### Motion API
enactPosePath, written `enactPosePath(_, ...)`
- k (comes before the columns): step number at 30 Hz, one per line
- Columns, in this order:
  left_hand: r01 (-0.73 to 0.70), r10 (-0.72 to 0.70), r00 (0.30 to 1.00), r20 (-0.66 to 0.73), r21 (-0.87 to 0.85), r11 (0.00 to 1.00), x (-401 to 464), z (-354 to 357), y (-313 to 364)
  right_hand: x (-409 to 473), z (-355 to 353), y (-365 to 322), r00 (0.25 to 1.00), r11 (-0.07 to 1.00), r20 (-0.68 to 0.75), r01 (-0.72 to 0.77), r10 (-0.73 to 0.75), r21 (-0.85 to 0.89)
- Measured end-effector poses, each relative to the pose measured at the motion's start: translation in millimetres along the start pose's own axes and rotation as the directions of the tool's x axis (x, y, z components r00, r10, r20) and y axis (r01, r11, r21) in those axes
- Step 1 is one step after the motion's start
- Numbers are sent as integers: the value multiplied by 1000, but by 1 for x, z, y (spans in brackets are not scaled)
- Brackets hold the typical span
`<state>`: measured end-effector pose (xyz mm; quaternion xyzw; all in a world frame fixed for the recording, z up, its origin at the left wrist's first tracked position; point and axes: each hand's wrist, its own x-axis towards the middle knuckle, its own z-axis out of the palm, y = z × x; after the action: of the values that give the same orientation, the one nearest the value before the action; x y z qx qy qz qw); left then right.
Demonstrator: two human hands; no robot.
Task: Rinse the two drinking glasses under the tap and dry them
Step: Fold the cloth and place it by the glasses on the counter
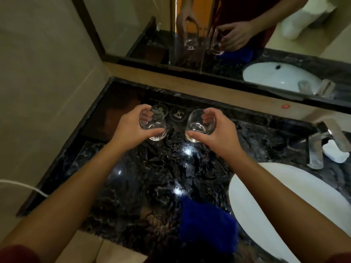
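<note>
Clear tumblers gripped one per hand: left hand (133,128) wrapped left glass (154,128), right hand (214,130) wrapped right glass (199,126); tap (330,137) at 3 o'clock, blue cloth (207,224) at 6 for drying.

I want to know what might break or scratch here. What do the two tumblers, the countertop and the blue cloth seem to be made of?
Left glass and right glass: clear glass, since fingers show through. Countertop: dark veined stone, probably polished marble or granite, with sharp light reflections. Blue cloth: fuzzy, matte fabric, likely microfibre or terry.
</note>
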<state>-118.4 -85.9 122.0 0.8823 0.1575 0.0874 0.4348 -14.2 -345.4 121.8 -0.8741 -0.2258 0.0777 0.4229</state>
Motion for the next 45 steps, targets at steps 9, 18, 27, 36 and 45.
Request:
enactPosePath(9, -57, 51, 997, 58, 96, 994, 98, 4, -29, 81, 35, 1, 998, 998, -23, -61, 60, -34)
enactPosePath(18, -7, -15, 989, 148, 147, 989, 169, 23, -77, 148, 101, 30, 981, 980, 14, -193, 194, -44)
enactPosePath(27, 15, -56, 972, 227, 179, 984, 191, 38, -102, 165, 133, 48, 963, 957, 39, -262, 268, -125)
enactPosePath(36, -6, -41, 964, 263, 174, 985, 193, 46, -111, 163, 135, 51, 954, 951, 68, -281, 291, -127)
enactPosePath(45, -9, -47, 963, 264, 206, 978, 195, 54, -122, 162, 135, 56, 951, 951, 90, -285, 297, -122)
